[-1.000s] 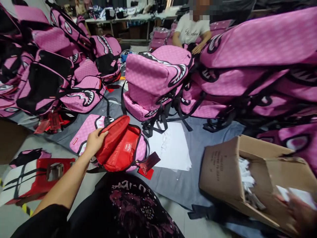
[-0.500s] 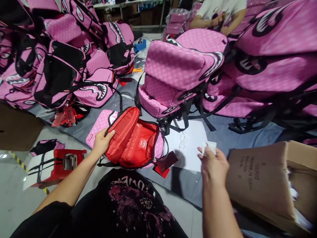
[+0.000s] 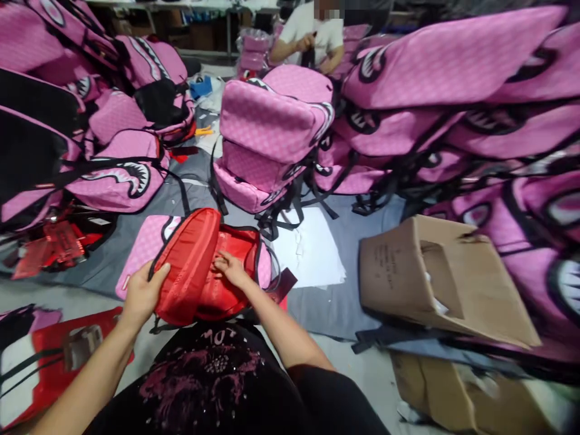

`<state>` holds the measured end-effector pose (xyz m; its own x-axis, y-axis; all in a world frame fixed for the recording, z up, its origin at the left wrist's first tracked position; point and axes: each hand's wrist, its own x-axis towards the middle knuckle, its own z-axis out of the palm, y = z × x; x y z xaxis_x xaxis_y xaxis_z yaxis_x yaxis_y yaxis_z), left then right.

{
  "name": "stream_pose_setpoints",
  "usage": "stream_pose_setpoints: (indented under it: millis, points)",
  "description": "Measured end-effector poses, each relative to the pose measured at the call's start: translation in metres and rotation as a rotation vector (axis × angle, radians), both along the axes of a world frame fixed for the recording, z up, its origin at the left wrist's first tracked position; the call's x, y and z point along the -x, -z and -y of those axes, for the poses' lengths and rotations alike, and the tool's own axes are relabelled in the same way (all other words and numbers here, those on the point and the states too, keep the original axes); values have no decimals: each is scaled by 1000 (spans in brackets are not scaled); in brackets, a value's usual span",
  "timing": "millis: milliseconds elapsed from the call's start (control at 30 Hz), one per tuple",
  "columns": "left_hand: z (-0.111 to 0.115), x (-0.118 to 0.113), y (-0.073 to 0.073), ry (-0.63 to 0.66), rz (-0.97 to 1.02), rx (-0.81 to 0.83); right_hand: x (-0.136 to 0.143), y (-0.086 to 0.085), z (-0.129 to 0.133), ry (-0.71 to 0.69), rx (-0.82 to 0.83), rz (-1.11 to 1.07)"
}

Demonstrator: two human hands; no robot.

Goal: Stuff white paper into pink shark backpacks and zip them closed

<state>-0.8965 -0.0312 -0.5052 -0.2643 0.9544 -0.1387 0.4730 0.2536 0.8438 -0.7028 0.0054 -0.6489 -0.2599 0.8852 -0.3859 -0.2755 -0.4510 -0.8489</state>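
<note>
A pink backpack with a red lining (image 3: pixel 226 296) lies unzipped near the front of the grey-covered table. My left hand (image 3: pixel 145 293) grips the edge of its raised flap, thumb on the red side. Inside the opening, over the red lining, is my right hand (image 3: pixel 229 267), its fingers curled. Whether anything small is between those fingers cannot be made out. A dark red tag (image 3: pixel 285 279) hangs at the bag's right side. White paper sheets (image 3: pixel 310 251) lie just right of the bag.
Pink backpacks stand stacked behind (image 3: pixel 272 121), at the left (image 3: pixel 120 175) and at the right (image 3: pixel 408 133). An open cardboard box (image 3: pixel 394 272) is on the right. Red tags (image 3: pixel 58 241) lie at the left. A person in a white shirt (image 3: pixel 290 36) is at the back.
My right hand has moved left from above the white paper into the open bag; the small white packet it held no longer shows. My left hand still holds the flap. The view has shifted right.
</note>
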Motion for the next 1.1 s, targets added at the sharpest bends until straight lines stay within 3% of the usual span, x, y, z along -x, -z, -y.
stream_pose_setpoints:
  millis: [100, 167, 233, 300, 400, 533, 667, 867, 1100]
  points:
    - [-4, 6, 7, 99, 7, 50, -110, 14, 9, 189, -11, 242]
    - [-7, -2, 8, 154, 18, 54, -190, 18, 15, 423, 137, 805]
    - [-11, -14, 6, 173, 15, 50, -257, 23, 17, 546, 239, 1045]
    - [-14, -26, 2, 167, -15, 54, -307, 33, 16, 600, 302, 1180]
    - [-13, -39, -4, 125, -72, 90, -355, 55, 5, 586, 320, 1292]
    - [-9, -51, -13, 12, -161, 166, -391, 82, -18, 528, 350, 1372]
    - [-3, -62, -15, -79, -207, 182, -412, 96, -31, 431, 382, 1410]
    - [2, -72, -8, -115, -167, 121, -412, 94, -27, 291, 295, 1543]
    - [8, -71, -2, -57, -224, 119, -398, 93, -11, 133, -61, 1824]
